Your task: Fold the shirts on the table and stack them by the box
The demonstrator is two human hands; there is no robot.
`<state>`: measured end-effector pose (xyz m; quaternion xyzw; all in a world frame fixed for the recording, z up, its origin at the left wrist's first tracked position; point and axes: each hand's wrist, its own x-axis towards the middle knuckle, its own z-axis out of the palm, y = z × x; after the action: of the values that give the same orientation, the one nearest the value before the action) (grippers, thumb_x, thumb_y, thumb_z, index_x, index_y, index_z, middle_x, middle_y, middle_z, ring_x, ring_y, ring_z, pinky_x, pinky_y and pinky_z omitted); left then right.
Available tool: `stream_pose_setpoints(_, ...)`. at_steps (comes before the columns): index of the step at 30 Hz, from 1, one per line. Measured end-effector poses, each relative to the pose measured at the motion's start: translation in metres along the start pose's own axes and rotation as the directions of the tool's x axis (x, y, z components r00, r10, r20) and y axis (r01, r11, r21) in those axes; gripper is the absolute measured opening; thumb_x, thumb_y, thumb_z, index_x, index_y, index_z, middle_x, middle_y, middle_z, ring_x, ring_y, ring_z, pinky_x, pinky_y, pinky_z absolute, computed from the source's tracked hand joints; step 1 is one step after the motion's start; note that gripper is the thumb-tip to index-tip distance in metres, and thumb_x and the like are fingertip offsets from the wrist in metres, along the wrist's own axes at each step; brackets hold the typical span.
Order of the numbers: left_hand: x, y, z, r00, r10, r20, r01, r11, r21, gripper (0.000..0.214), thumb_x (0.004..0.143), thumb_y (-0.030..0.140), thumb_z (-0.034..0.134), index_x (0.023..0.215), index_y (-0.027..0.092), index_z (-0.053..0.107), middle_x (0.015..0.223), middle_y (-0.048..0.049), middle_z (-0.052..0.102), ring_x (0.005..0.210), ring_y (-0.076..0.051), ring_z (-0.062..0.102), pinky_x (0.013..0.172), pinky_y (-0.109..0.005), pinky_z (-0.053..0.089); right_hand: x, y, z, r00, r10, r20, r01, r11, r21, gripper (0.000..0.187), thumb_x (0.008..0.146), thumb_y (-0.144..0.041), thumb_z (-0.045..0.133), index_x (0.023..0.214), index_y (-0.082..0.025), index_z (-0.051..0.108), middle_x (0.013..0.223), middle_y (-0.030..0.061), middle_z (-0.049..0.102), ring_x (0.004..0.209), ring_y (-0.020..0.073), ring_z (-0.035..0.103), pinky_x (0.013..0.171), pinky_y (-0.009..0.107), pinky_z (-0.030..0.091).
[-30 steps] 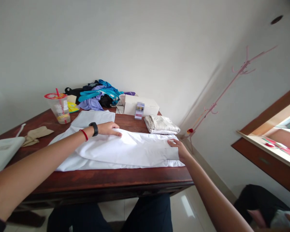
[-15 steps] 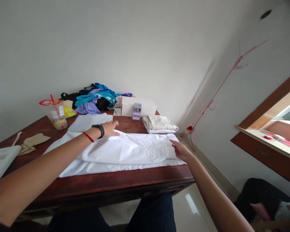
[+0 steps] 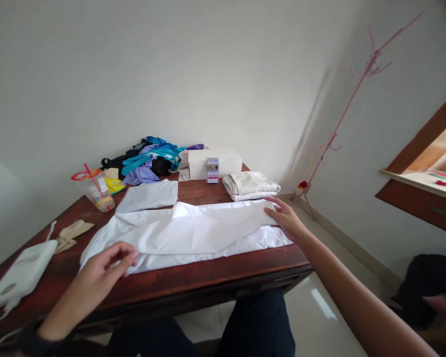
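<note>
A white garment (image 3: 193, 233) lies spread and partly folded across the dark wooden table (image 3: 215, 270). My left hand (image 3: 106, 263) hovers at the garment's near left edge, fingers loosely curled, holding nothing that I can see. My right hand (image 3: 288, 218) rests flat on the garment's right end, fingers stretched out. A pale blue folded cloth (image 3: 148, 194) lies just behind the white garment.
A folded cream garment (image 3: 250, 184) and a white box (image 3: 214, 162) sit at the back right. A heap of coloured clothes (image 3: 148, 157) lies at the back. A plastic cup with red straw (image 3: 95, 188), a beige cloth (image 3: 72, 232) and a white device (image 3: 20, 275) are left. A pink coat stand (image 3: 342, 111) leans by the wall.
My left hand has left the far edge of the garment and drawn back to its near left edge. My right hand moved slightly up along the right end. The view shifted.
</note>
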<state>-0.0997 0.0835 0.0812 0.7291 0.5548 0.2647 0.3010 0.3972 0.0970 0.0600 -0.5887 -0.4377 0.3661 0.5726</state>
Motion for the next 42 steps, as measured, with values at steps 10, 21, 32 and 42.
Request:
stream_pose_setpoints(10,-0.011,0.083,0.126,0.839,0.025,0.544,0.542,-0.136,-0.829,0.053,0.102,0.046,0.045,0.141,0.011,0.048,0.149,-0.0214,0.051,0.139,-0.029,0.049,0.110,-0.042,0.046,0.015,-0.116,0.035,0.991,-0.059,0.120,0.033,0.978,0.206,0.036,0.075,-0.030,0.078,0.110,-0.024,0.071,0.086,0.0000,0.066,0.064,0.0089,0.060,0.048,0.015,0.048)
stream_pose_setpoints(21,0.053,0.035,0.107,0.918,-0.383,0.099,-0.054,-0.367,-0.929,0.036,0.100,0.023,0.045,0.131,0.015,0.061,0.117,-0.0170,0.073,0.107,-0.029,0.071,0.094,-0.049,0.057,0.023,-0.054,-0.022,1.000,-0.008,0.008,0.006,0.986,0.164,0.038,0.068,-0.030,0.085,0.103,-0.020,0.072,0.083,0.0000,0.065,0.057,0.0074,0.054,0.042,0.015,0.042)
stream_pose_setpoints(32,0.049,0.003,0.052,0.842,-0.538,0.033,-0.039,-0.123,-0.992,0.035,0.092,0.009,0.045,0.121,0.021,0.063,0.128,-0.0125,0.067,0.118,-0.025,0.066,0.103,-0.055,0.052,0.027,0.060,-0.044,0.988,-0.137,-0.074,0.085,0.873,-0.480,0.042,0.075,-0.040,0.071,0.109,-0.017,0.075,0.098,0.0088,0.072,0.072,0.0179,0.063,0.057,0.027,0.052)
stream_pose_setpoints(42,0.071,-0.002,0.043,0.907,-0.193,0.375,0.375,-0.039,-0.926,0.048,0.098,0.040,0.052,0.139,0.016,0.057,0.135,-0.0194,0.064,0.121,-0.038,0.063,0.098,-0.064,0.052,0.023,0.073,-0.054,0.966,-0.259,0.008,0.212,0.775,-0.596,0.041,0.081,-0.046,0.062,0.111,-0.019,0.074,0.108,0.0101,0.075,0.100,0.0290,0.067,0.086,0.043,0.054)
